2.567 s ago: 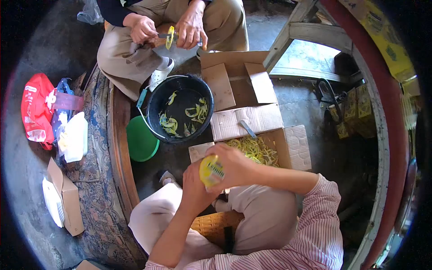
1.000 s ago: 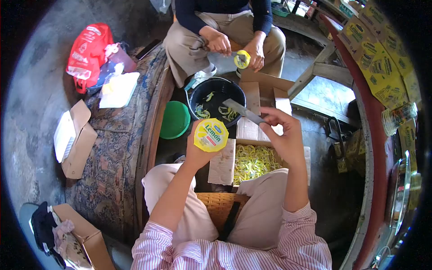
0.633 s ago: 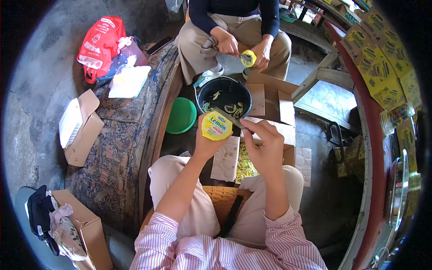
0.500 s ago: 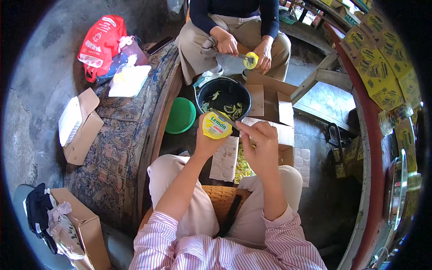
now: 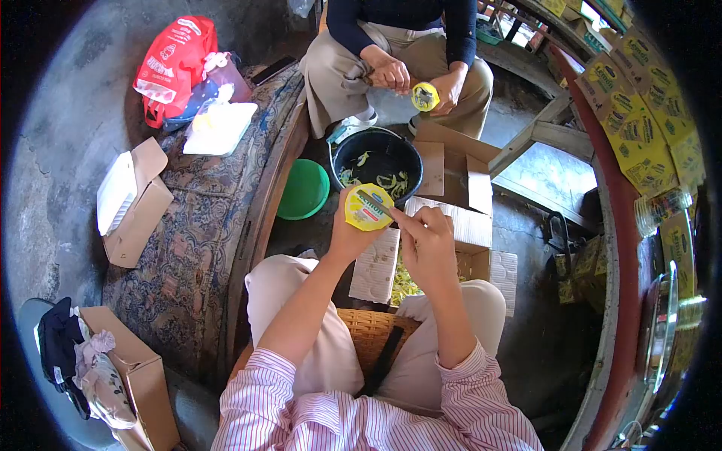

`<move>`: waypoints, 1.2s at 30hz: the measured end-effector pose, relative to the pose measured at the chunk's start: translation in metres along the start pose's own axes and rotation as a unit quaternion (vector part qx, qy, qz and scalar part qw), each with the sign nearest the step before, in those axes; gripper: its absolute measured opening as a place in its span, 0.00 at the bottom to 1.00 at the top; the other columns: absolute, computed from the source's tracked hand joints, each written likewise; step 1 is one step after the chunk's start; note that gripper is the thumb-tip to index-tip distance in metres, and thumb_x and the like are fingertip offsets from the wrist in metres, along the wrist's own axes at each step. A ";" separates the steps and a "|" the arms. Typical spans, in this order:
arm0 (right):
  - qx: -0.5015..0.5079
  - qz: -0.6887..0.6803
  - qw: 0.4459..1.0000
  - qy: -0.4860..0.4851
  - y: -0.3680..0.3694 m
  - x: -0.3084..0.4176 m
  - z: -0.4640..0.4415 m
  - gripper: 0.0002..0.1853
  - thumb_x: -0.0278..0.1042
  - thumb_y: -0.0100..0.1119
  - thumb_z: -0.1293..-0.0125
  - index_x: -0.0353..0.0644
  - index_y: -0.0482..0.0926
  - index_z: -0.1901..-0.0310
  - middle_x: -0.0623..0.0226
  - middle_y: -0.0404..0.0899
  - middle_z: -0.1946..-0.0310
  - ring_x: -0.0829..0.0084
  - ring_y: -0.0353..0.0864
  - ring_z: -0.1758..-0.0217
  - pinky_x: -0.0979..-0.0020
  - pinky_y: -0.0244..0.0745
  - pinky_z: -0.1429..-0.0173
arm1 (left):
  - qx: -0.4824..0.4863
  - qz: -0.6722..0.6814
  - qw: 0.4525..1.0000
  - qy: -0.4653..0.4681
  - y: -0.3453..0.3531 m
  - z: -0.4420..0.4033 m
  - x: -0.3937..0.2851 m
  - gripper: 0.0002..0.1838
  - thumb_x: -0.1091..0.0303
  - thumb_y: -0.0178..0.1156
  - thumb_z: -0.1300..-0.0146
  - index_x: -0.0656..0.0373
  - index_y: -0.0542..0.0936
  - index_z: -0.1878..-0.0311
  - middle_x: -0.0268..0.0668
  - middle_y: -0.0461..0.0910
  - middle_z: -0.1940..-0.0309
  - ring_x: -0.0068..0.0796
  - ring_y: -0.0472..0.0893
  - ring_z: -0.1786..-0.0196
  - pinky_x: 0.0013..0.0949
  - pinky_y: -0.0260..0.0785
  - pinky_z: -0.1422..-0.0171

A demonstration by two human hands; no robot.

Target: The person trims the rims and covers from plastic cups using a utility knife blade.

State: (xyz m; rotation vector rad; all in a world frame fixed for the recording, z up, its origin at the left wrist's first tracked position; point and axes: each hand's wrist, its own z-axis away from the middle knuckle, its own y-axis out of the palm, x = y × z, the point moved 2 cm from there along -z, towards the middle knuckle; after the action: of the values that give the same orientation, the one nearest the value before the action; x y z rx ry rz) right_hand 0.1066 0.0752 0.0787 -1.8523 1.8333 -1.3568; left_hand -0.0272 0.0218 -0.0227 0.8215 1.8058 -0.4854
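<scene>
One yellow Lemon piece (image 5: 366, 218): left hand (image 5: 350, 239) has fingers curled round it
Blade (image 5: 372, 202): right hand (image 5: 432, 244) pinches it across the piece
Left fingers: could get nicked if that pinch slips

A mottled grey surface (image 5: 68, 143), rough in places, fills the left; whether it is wall or floor is hard to tell. Along it runs a long seat (image 5: 188, 218) in worn, patterned upholstery, with a brown wooden edge (image 5: 272, 188). The floor (image 5: 538, 338) is dark grey, shadowed at right near. A red-edged counter (image 5: 630, 286) stands at right on a weathered wooden frame (image 5: 564, 139), beyond which pale light (image 5: 553, 180) whitens the floor.
</scene>
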 end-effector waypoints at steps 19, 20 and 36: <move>0.037 0.020 0.999 0.009 0.001 0.001 0.001 0.18 0.20 0.55 0.55 0.42 0.80 0.59 0.65 0.66 0.77 0.66 0.68 0.69 0.65 0.63 0.62 | 0.019 0.009 1.000 0.004 0.004 0.000 -0.006 0.36 0.77 0.71 0.61 0.59 0.61 0.48 0.38 0.75 0.58 0.26 0.75 0.55 0.29 0.70 0.50; 0.041 0.023 0.999 0.008 0.002 0.000 0.001 0.18 0.20 0.55 0.55 0.42 0.80 0.59 0.65 0.66 0.77 0.66 0.68 0.69 0.65 0.64 0.62 | 0.022 0.013 1.000 0.004 0.004 0.000 -0.008 0.36 0.77 0.71 0.61 0.59 0.61 0.48 0.38 0.75 0.58 0.26 0.75 0.55 0.29 0.70 0.50; 0.042 0.035 0.998 0.014 -0.004 0.003 0.000 0.15 0.21 0.55 0.53 0.42 0.81 0.61 0.65 0.66 0.78 0.66 0.68 0.69 0.66 0.64 0.62 | 0.028 0.031 0.999 -0.005 0.004 0.000 -0.005 0.37 0.77 0.71 0.62 0.58 0.60 0.48 0.37 0.73 0.57 0.26 0.75 0.54 0.30 0.68 0.48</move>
State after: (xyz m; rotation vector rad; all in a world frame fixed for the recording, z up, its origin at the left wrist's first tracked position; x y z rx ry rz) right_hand 0.1085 0.0737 0.0823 -1.7189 1.8078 -1.4201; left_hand -0.0231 0.0226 -0.0177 0.9099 1.7592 -0.5019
